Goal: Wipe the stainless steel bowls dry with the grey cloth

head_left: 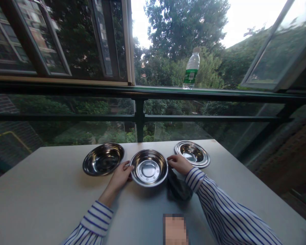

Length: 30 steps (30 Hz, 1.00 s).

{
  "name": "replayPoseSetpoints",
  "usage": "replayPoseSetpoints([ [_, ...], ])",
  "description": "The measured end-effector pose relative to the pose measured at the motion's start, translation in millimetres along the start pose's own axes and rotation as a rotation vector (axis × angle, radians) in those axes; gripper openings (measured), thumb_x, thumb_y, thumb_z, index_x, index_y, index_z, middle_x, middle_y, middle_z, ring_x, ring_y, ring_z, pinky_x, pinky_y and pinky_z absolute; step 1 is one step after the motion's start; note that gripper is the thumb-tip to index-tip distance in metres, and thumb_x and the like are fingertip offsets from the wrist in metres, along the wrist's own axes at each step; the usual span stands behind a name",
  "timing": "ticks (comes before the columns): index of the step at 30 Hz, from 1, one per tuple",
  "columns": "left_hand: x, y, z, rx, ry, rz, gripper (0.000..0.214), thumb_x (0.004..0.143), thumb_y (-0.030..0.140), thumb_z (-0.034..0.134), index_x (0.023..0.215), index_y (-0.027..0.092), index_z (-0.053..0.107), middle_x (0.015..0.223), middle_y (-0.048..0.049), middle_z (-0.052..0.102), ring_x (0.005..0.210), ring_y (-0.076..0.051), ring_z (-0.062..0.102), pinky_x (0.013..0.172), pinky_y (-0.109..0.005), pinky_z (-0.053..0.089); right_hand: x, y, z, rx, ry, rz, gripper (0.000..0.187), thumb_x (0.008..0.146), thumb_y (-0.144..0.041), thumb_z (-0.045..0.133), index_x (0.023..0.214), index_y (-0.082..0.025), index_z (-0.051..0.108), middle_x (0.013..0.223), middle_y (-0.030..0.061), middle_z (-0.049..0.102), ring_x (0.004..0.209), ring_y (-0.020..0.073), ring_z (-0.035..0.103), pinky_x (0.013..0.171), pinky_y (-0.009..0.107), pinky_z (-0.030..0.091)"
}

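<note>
Three shiny steel bowls stand in a row on a pale table [40, 197]. My left hand [121, 176] grips the left rim of the middle bowl [149, 167], fingers curled on its edge. My right hand [179, 164] grips the same bowl's right rim. A dark grey cloth [177, 188] lies crumpled under my right wrist, beside the middle bowl. The left bowl [103, 159] sits apart to the left. The right bowl [192, 153], with a wide flat rim, sits just beyond my right hand. Both sleeves are white with blue stripes.
The table's far edge meets a dark metal railing [139, 119] with glass panels. A plastic water bottle [191, 69] with a green label stands on the window ledge above. An opened window pane [277, 47] angles out at the right. Trees fill the view outside.
</note>
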<state>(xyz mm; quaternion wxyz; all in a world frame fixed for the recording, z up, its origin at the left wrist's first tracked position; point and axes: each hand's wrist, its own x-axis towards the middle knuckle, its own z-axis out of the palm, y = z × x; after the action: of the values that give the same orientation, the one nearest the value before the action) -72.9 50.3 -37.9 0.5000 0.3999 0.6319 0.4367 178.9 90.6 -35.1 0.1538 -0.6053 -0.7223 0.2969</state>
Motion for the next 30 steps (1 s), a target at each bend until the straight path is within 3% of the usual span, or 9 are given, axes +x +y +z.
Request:
replayPoseSetpoints([
  [5,0,-6,-1.1,-0.006,-0.014,0.04,0.037,0.075,0.02,0.063,0.11,0.01,0.057,0.082,-0.0102,0.071,0.056,-0.015,0.064,0.051,-0.025,0.05,-32,7,-7,-0.125,0.048,-0.013,0.027,0.087,-0.036,0.054,0.102,-0.015,0.061,0.097,0.0077,0.064,0.089,0.0201,0.06,0.08,0.037,0.047],
  [11,0,-12,-1.3,0.025,-0.008,0.105,0.037,0.073,0.022,0.065,0.107,0.01,0.058,0.086,-0.0117,0.072,0.067,-0.018,0.068,0.059,-0.027,0.052,-78,11,11,-0.209,0.021,-0.072,0.065,0.063,-0.044,0.069,0.122,-0.02,0.054,0.117,0.0127,0.06,0.108,0.032,0.053,0.088,0.039,0.038],
  [16,2,-16,-5.6,0.115,0.056,0.142,0.051,0.071,0.028,0.066,0.116,0.007,0.054,0.097,-0.0187,0.069,0.07,-0.021,0.068,0.059,-0.03,0.052,-80,22,26,-0.173,0.047,-0.045,0.049,0.065,-0.02,0.058,0.114,-0.017,0.058,0.109,0.014,0.063,0.102,0.0318,0.056,0.085,0.039,0.037],
  [19,-4,-13,-10.2,0.169,0.185,0.21,0.06,0.07,0.028,0.065,0.123,0.005,0.048,0.117,-0.0254,0.059,0.083,-0.025,0.067,0.074,-0.036,0.051,-77,31,18,-0.077,0.099,-0.034,0.045,0.066,-0.014,0.052,0.111,-0.018,0.059,0.102,0.0109,0.066,0.097,0.0271,0.059,0.082,0.034,0.039],
  [22,-17,-1,-6.6,0.167,0.251,0.311,0.055,0.073,0.033,0.06,0.123,0.012,0.049,0.122,-0.0191,0.057,0.093,-0.024,0.064,0.088,-0.037,0.045,-76,34,0,0.075,0.16,-0.059,0.041,0.068,-0.015,0.05,0.109,-0.017,0.058,0.098,0.0089,0.066,0.092,0.0242,0.06,0.079,0.032,0.042],
  [27,-44,19,29.0,0.062,-0.053,0.355,0.055,0.066,0.04,0.067,0.112,0.011,0.058,0.103,-0.0144,0.068,0.096,-0.025,0.064,0.081,-0.033,0.05,-78,13,-25,0.369,0.173,-0.22,0.033,0.073,-0.023,0.048,0.104,-0.013,0.058,0.089,0.0058,0.066,0.084,0.0203,0.061,0.074,0.029,0.046],
  [29,-51,25,46.7,0.014,-0.208,0.317,0.061,0.063,0.04,0.07,0.115,0.01,0.056,0.105,-0.0165,0.068,0.095,-0.026,0.064,0.074,-0.033,0.052,-77,0,-28,0.456,0.165,-0.28,0.032,0.073,-0.025,0.05,0.101,-0.013,0.059,0.087,0.0047,0.067,0.083,0.02,0.061,0.073,0.029,0.047],
  [30,-53,28,54.5,-0.069,-0.341,0.23,0.064,0.064,0.037,0.071,0.119,0.012,0.053,0.11,-0.0165,0.066,0.097,-0.026,0.064,0.075,-0.033,0.052,-76,-6,-28,0.491,0.166,-0.302,0.032,0.073,-0.026,0.051,0.101,-0.013,0.06,0.088,0.0045,0.067,0.084,0.02,0.061,0.074,0.029,0.047],
])
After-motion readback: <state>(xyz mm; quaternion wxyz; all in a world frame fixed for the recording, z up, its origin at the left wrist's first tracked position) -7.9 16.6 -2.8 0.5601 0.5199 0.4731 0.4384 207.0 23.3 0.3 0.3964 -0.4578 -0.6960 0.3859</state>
